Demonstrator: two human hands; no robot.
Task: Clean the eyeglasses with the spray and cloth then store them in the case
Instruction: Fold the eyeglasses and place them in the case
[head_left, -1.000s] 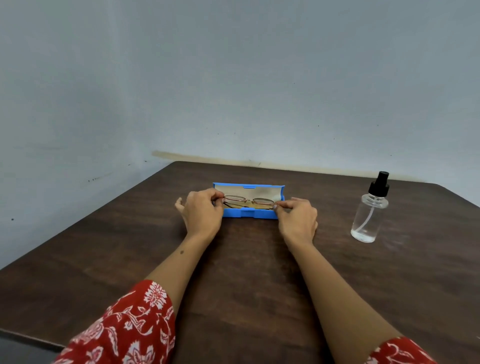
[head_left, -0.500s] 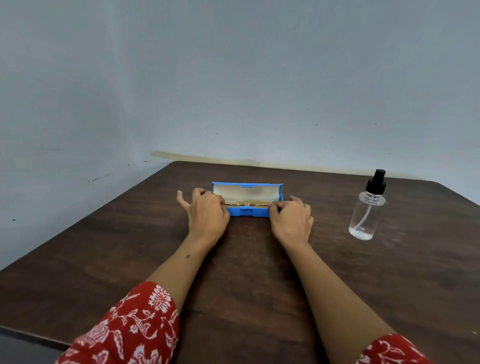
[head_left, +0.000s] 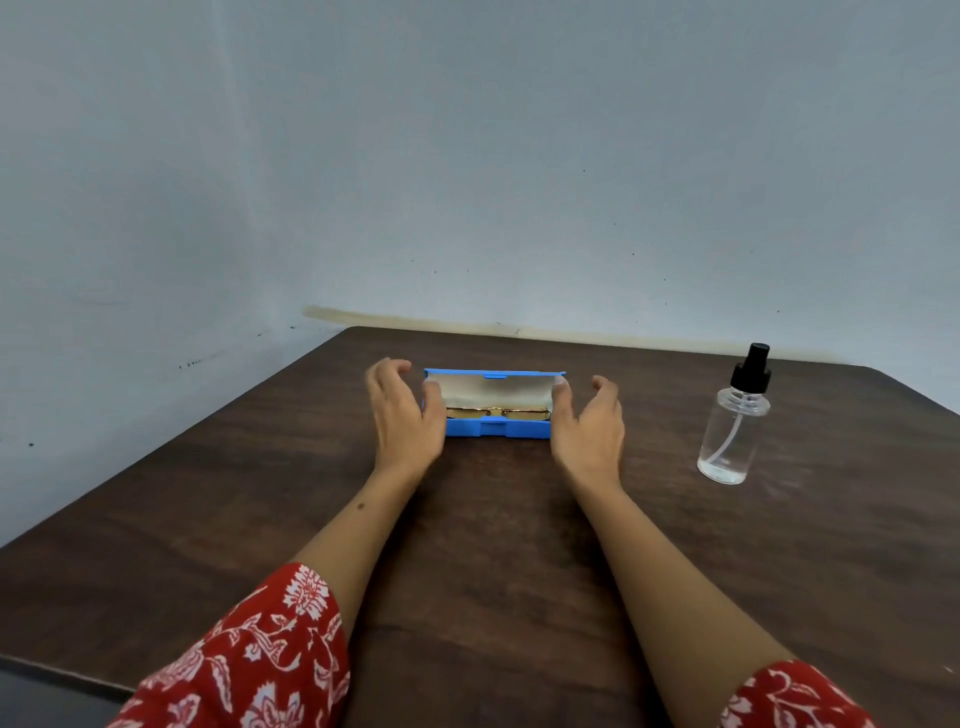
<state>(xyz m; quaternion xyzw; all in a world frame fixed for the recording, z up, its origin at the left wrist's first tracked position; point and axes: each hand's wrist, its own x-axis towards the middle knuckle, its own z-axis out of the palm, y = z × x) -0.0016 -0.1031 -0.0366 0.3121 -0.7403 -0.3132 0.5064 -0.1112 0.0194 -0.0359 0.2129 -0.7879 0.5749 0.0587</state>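
Note:
A blue eyeglass case (head_left: 497, 429) lies open on the dark wooden table (head_left: 493, 545), its cream-lined lid standing up at the back. Gold-framed eyeglasses (head_left: 497, 413) rest folded inside it. My left hand (head_left: 404, 415) hovers at the case's left end, fingers spread and curved, holding nothing. At the right end my right hand (head_left: 589, 423) is likewise open, thumb near the lid's right edge. A clear spray bottle (head_left: 733, 431) with a black nozzle stands upright to the right. No cloth is visible apart from the cream lining.
The table sits in a corner, with grey walls (head_left: 467, 182) close behind and to the left. Its left edge (head_left: 156, 457) runs diagonally and the near edge (head_left: 62, 673) is at bottom left. Red floral sleeves cover both upper forearms.
The eyeglasses went from held above the case to lying inside it. Both hands let go of them and opened, lifting apart to the case's two ends.

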